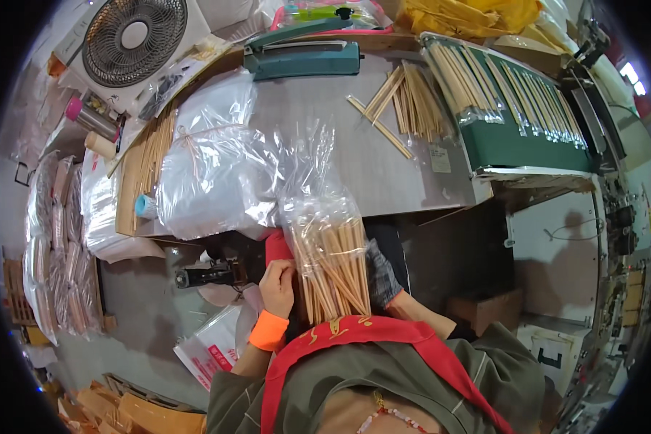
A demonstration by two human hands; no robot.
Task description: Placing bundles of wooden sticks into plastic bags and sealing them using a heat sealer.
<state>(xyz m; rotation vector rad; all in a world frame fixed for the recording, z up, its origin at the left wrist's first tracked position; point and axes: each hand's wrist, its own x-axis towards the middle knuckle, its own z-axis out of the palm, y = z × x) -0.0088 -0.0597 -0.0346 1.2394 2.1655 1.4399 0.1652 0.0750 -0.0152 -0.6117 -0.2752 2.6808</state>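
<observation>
I hold a clear plastic bag of wooden sticks (333, 267) upright in front of my chest, just below the near edge of the table (383, 173). My left hand (278, 287), bare with an orange cuff at the wrist, grips the bag's left side, its fingers (286, 271) curled and pressed against the plastic. My right hand (382, 278) wears a grey glove and closes around the bag's right edge, fingers wrapped on the plastic; I cannot see the fingertips behind the bag. The sticks stand bunched in the lower part of the bag, some crossing at a slant, while the empty top of the bag rises crumpled over the table's front. On the table, just left of the bag's top, lies a bundle of clear bags (210, 166) tied with string. Farther back sits a teal heat sealer (304, 54), and to its right a loose pile of sticks (405, 105) is scattered on the grey surface. Packed rows of sticks lie in a green tray (528, 148) at the right. A white fan (134, 36) stands at the far left corner, and more sticks (155, 152) lie along the table's left side.
</observation>
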